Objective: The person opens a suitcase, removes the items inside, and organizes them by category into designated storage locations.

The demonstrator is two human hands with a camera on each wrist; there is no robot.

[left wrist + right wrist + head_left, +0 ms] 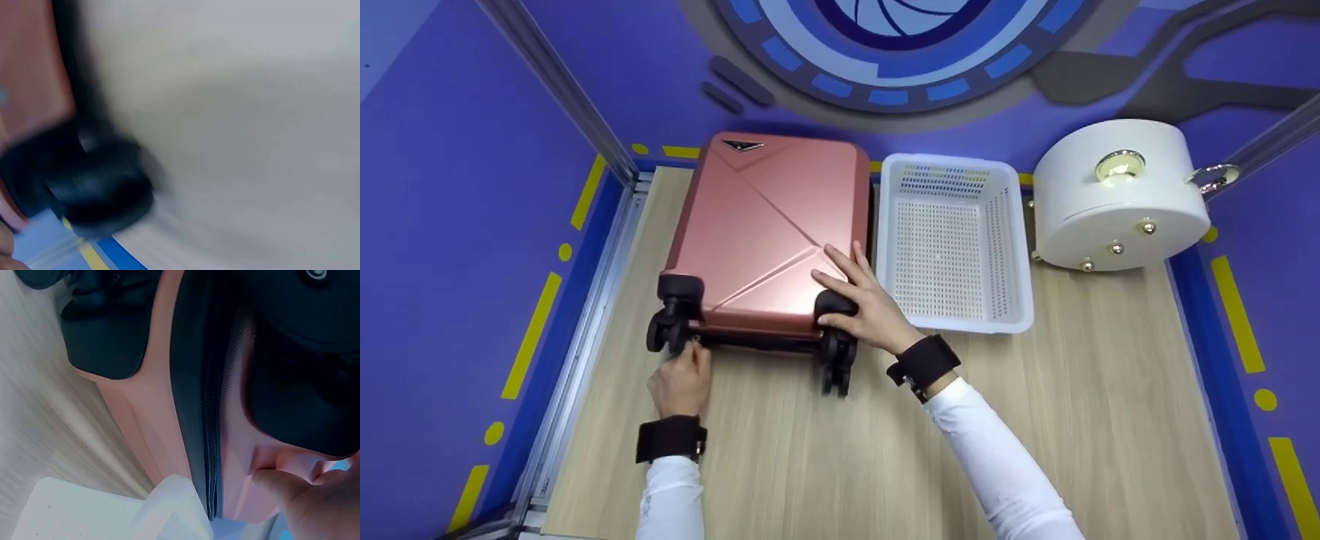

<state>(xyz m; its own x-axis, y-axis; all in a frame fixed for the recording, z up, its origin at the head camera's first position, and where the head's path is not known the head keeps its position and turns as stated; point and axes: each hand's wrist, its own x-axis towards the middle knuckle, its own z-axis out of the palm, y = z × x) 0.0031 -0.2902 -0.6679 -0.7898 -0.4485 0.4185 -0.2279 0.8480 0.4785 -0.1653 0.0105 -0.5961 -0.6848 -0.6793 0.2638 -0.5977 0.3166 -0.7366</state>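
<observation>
A rose-pink hard-shell suitcase [787,217] lies flat, its black wheels [836,364] toward me. At its near edge, beside the left wheel, my left hand [681,381] has curled fingers at the seam and appears to pinch a zipper pull, mostly hidden by the fingertips. Only a bit of that hand [5,247] enters the blurred left wrist view. With fingers spread, my right hand [874,307] rests on the shell's near right corner, around the black corner guard [834,302]. The black zipper [211,439] runs along the side in the right wrist view.
Close against the suitcase's right side stands a white perforated plastic basket [956,326]. Farther right is a white rounded case [1117,180] with gold studs and metal handles. Blue-purple printed panels [562,315] wall in the wood-look surface [810,465].
</observation>
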